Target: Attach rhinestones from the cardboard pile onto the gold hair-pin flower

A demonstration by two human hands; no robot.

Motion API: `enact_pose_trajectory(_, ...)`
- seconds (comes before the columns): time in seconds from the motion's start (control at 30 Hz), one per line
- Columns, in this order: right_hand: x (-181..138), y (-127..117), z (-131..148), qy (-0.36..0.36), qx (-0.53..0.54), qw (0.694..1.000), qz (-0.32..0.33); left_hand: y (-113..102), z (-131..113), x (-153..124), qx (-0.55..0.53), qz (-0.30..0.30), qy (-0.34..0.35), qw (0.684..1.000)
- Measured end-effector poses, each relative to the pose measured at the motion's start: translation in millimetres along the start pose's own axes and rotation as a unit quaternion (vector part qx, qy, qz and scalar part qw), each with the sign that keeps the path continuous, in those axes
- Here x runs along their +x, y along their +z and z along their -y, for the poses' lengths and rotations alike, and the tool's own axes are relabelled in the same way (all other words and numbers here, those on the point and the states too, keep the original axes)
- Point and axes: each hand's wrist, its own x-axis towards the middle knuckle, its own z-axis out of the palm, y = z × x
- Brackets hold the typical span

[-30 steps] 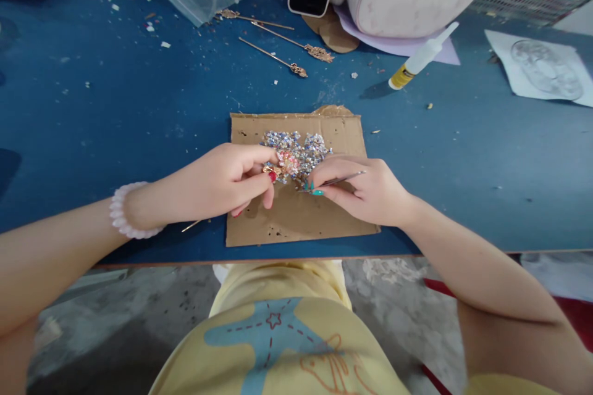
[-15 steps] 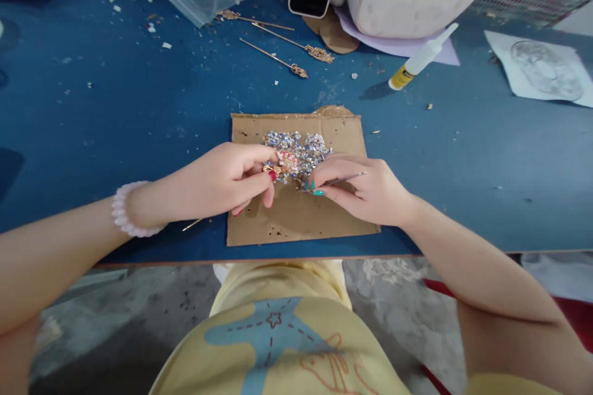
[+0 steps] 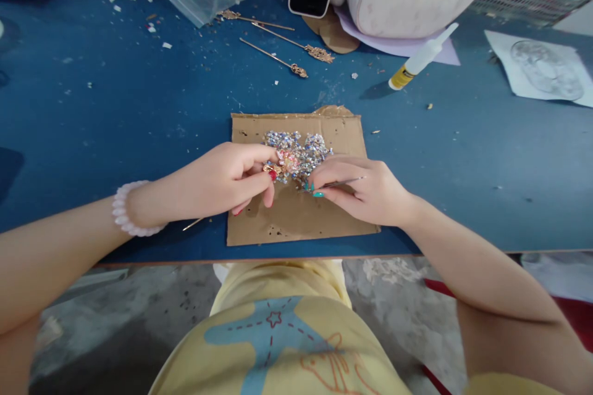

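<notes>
pinching a beaded ornament point(image 3: 289, 162) among loose beads point(image 3: 280, 137)

holding it over cardboard point(image 3: 259, 231) in the left hand point(image 3: 227, 178), fingers closed around the gold end point(image 3: 277, 169); gripping a slim metal tool point(image 3: 343, 182) snugly in the right hand point(image 3: 368, 192), cannot tell if loaded at the tip; probably light, stiff, fragile, so best held by the metal, sparing the beadwork

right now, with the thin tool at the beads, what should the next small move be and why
Probably pick up one bead with the thin tool: the right hand holds it low at the near edge of the beads, and the left hand holds the pink ornament close by.
</notes>
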Motion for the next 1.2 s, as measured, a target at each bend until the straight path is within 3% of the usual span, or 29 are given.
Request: enact_pose_trajectory(1.2, -0.4, 0.9, -1.5, -0.004, -0.012, 1.000, -0.008, 0.9, 2.4, -0.7, -0.016, -0.002, 0.005, 1.000)
